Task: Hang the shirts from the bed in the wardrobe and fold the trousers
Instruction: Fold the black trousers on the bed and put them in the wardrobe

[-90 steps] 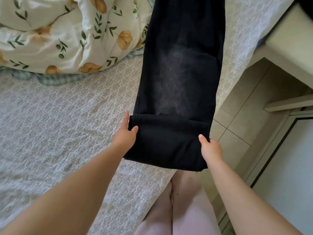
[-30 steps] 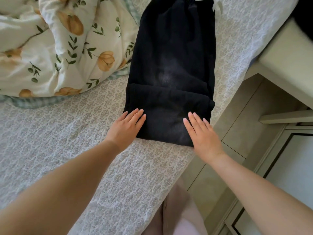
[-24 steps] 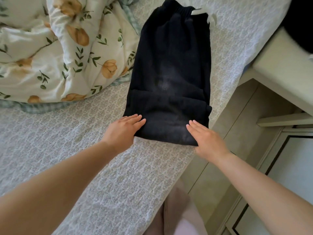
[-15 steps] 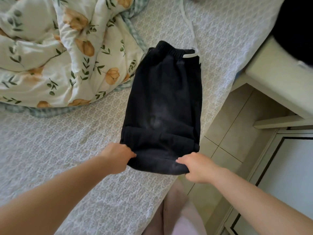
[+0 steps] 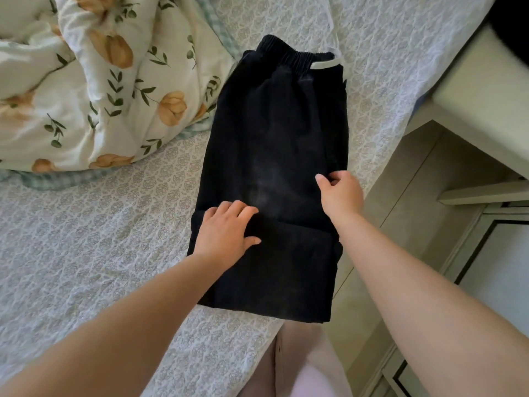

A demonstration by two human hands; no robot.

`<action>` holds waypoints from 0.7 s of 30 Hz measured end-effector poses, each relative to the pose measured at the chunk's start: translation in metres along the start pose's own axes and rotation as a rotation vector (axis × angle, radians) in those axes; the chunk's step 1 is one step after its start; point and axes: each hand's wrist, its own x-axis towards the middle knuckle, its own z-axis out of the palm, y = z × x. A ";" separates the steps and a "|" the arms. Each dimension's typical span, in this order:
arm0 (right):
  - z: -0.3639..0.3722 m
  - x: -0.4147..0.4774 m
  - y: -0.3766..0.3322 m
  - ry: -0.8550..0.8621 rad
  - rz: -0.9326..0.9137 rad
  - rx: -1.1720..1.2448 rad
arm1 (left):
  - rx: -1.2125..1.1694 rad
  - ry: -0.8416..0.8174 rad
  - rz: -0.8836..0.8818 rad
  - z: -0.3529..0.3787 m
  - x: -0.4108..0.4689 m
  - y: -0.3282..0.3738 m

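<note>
Both hands have left the near hem of the trousers point(image 5: 274, 133) and moved up since half a second ago. One pair, black, folded, on the bed point(image 5: 86, 253) by its right edge; waistband far, one white drawstring point(image 5: 326, 64) partly showing. Hands, two: left hand point(image 5: 226, 233) flat on the fold, fingers lightly spread; right hand point(image 5: 340, 193) pinching the right edge, fingertips hidden under cloth. One floral duvet point(image 5: 100, 96), cut off at left. Dark item point(image 5: 512, 24) on pale table point(image 5: 481, 104): cut off, unidentifiable.
</note>
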 end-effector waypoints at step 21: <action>-0.026 0.063 -0.024 -0.028 -0.026 0.031 | -0.448 0.383 -0.617 -0.033 0.090 -0.023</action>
